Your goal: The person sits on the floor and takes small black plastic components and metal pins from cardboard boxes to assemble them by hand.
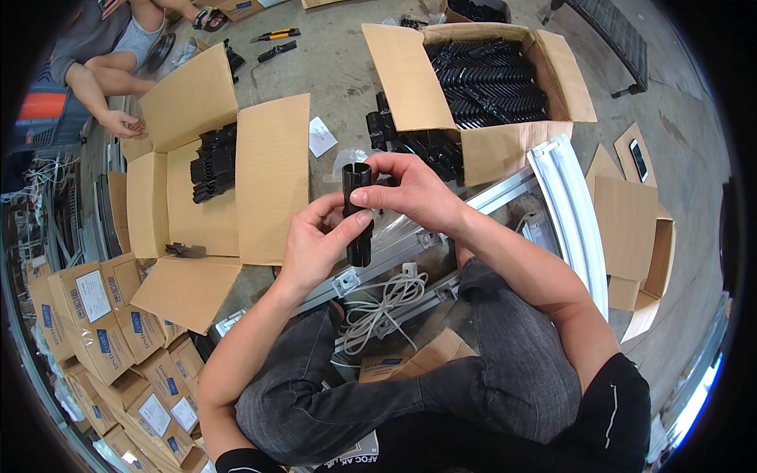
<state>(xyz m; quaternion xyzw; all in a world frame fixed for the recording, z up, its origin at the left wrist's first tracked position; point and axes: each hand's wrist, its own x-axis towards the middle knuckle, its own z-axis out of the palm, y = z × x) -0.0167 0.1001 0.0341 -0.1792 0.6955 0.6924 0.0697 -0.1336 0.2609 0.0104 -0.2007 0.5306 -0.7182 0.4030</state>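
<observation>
Head view: both hands are holding an upright black tube (pixel 357 211). Left hand (pixel 315 244) is wrapping its lower half; right hand (pixel 410 189) is pinching its rim. Keeping both grips aligned probably matters.

A grey concrete floor (pixel 339 71) carries everything. On it stand two open cardboard boxes — one (pixel 272 177) at the left with a short stack of black parts, one (pixel 410 87) further right packed full of them. Between them lies a white slip of paper (pixel 321 135). A yellow-handled cutter (pixel 276 35) lies further back — a coil of white cord (pixel 386 303) and small labelled cartons (pixel 102 315) nearer.
</observation>
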